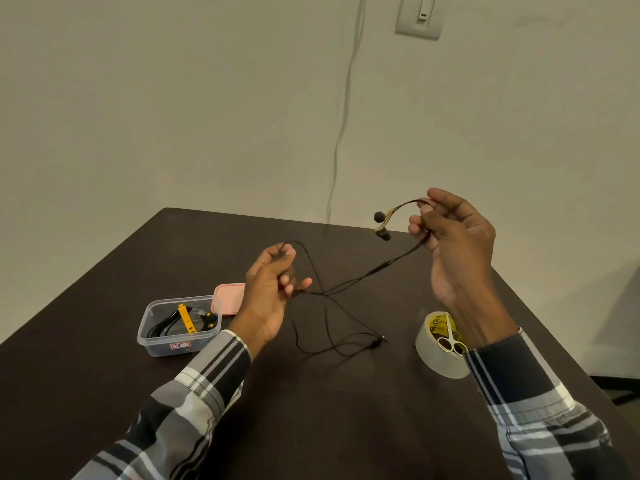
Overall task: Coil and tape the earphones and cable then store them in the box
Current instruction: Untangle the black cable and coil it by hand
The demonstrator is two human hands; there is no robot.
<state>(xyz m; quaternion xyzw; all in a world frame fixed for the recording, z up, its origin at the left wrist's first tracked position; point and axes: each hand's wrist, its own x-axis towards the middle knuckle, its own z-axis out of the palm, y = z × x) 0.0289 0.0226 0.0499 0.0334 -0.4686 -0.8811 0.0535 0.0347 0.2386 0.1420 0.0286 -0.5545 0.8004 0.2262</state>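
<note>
Black wired earphones hang between both hands above the dark table. My right hand pinches the two thin wires just behind the earbuds, which stick out to the left. My left hand grips the cord lower down, a loop rising over its fingers. The rest of the cord sags in loose loops onto the table, with the plug lying there. A clear plastic box at the left holds a black cable with yellow parts. A roll of clear tape stands at the right.
A pink lid lies behind the box, partly hidden by my left hand. Small white-handled scissors rest on top of the tape roll. A pale wall with a hanging wire and a switch plate lies beyond the table's far edge.
</note>
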